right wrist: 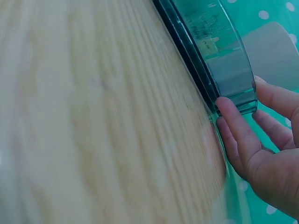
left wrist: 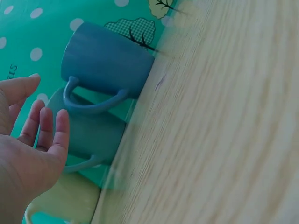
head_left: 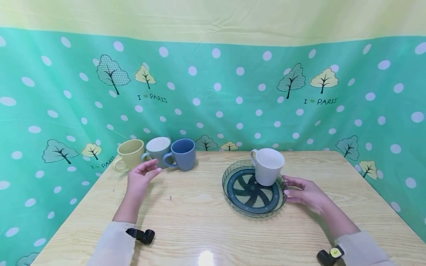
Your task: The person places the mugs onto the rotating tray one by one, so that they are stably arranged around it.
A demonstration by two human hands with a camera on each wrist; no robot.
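Left hand [head_left: 141, 177] loosely spread, holding nothing, near three mugs at the rear left of the pale wood-grain table [head_left: 193, 214]: a pale yellow mug [head_left: 133, 159], a grey-green mug with white interior [head_left: 160, 155], a blue mug [head_left: 185, 157]. Fingertips overlap the lower grey-green handle; contact hard to judge. Left wrist view cuts off the yellow mug's lower side. Right hand [head_left: 307, 194] half-spread, fingers fairly straight, touching the outer right wall of a low, round, green-tinted transparent tray [head_left: 252, 187] with dark swirl-patterned floor. Tray sits right of centre on the table; only its edge enters the right wrist view. Upright white mug [head_left: 269, 166] stands in the tray's rear right, its lower part blurred through the wall there.
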